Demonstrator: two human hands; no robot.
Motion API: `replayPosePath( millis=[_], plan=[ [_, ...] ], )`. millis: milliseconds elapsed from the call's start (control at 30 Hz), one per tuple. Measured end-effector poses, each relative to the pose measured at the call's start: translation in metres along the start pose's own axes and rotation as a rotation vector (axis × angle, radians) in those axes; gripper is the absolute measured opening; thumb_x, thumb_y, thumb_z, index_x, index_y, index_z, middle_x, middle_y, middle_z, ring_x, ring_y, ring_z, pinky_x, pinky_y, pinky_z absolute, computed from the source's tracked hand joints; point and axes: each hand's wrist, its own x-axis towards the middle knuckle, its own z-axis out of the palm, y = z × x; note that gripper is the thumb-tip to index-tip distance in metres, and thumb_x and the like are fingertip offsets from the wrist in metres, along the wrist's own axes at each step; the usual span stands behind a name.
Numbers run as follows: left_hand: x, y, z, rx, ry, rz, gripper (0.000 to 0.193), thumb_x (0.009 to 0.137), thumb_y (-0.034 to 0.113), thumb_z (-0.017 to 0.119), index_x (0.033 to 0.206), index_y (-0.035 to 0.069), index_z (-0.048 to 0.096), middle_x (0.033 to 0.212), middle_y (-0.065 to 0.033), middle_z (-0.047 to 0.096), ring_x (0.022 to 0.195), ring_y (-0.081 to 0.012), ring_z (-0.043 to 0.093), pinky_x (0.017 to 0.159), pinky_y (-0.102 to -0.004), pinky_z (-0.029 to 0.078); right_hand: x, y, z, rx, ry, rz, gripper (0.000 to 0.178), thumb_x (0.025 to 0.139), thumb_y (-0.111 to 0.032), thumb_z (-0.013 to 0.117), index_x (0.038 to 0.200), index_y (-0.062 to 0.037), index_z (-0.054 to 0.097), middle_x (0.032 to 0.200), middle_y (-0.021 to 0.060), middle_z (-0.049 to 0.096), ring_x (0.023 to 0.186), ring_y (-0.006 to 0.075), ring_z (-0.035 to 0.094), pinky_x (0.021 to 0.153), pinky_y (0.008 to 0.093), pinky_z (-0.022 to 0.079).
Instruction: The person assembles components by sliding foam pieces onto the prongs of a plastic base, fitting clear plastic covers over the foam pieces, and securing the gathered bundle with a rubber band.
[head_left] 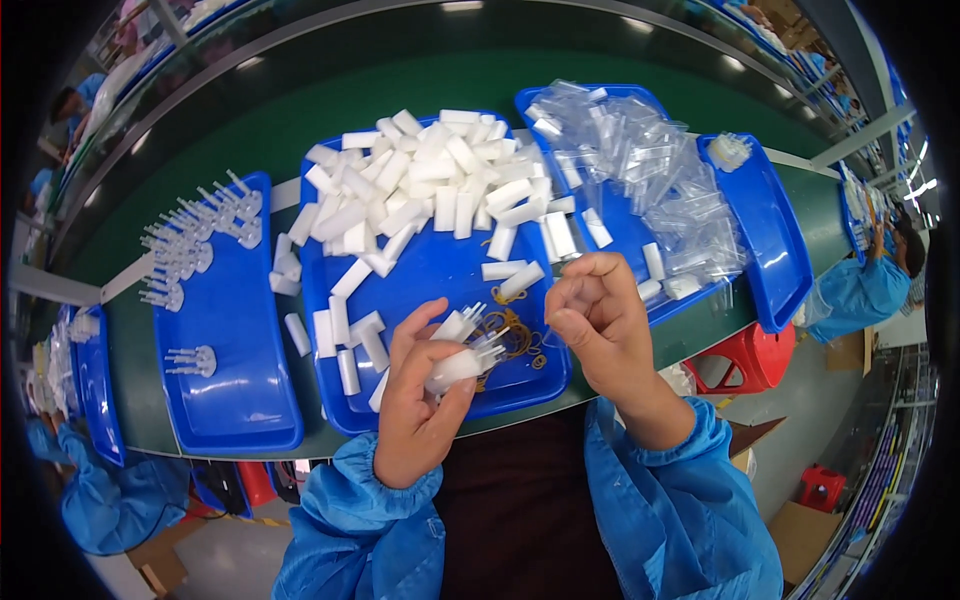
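Over the front of the middle blue tray (345,415), my left hand (415,400) is closed round white foam pieces (453,370) and a clear plastic part with thin prongs (488,345). The prongs point up and to the right. My right hand (610,325) is raised beside it, thumb and fingers pinched together; what they hold, if anything, I cannot make out. Tan rubber bands (518,338) lie in the tray behind my left hand. A large heap of white foam blocks (400,175) fills the tray's far half.
At left, a blue tray (240,400) bears several clear pronged parts (185,245). Clear plastic bags (640,150) fill the tray at right. Beyond it, a narrower blue tray (775,260) holds a small clear bundle (729,151). A red stool (745,360) stands below; co-workers sit on both sides.
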Motion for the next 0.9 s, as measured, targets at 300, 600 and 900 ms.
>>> replayPosePath(
  millis=[300,600,900],
  plan=[
    [-0.003,0.001,-0.003,0.059,0.017,-0.047,0.017,0.081,0.002,0.055,0.098,0.003,0.053,0.134,-0.0183,0.031,0.112,-0.0258,0.043,0.091,-0.0347,0.038,0.001,-0.010,0.025,0.099,-0.148,0.043,0.046,0.093,-0.008,0.047,0.135,-0.0031,0.029,0.098,0.0052,0.050,0.079,0.0076,0.046,0.072,0.0219,0.040],
    [-0.004,0.002,-0.002,0.155,-0.012,0.018,0.017,0.085,0.007,0.055,0.100,0.002,0.053,0.133,-0.0213,0.031,0.116,-0.0306,0.041,0.096,-0.0393,0.035,0.002,-0.004,0.028,0.248,-0.016,0.008,0.046,0.090,-0.006,0.052,0.132,-0.0018,0.034,0.097,0.0070,0.056,0.085,0.0095,0.052,0.078,0.0238,0.043],
    [-0.003,0.001,0.000,0.214,0.001,0.070,0.019,0.085,0.006,0.056,0.102,0.000,0.052,0.133,-0.0222,0.031,0.118,-0.0334,0.040,0.094,-0.0388,0.037,-0.002,-0.003,0.030,0.122,-0.077,0.052,0.036,0.089,-0.005,0.055,0.123,-0.0002,0.046,0.096,0.0063,0.056,0.086,0.0093,0.053,0.078,0.0246,0.043]
  ],
)
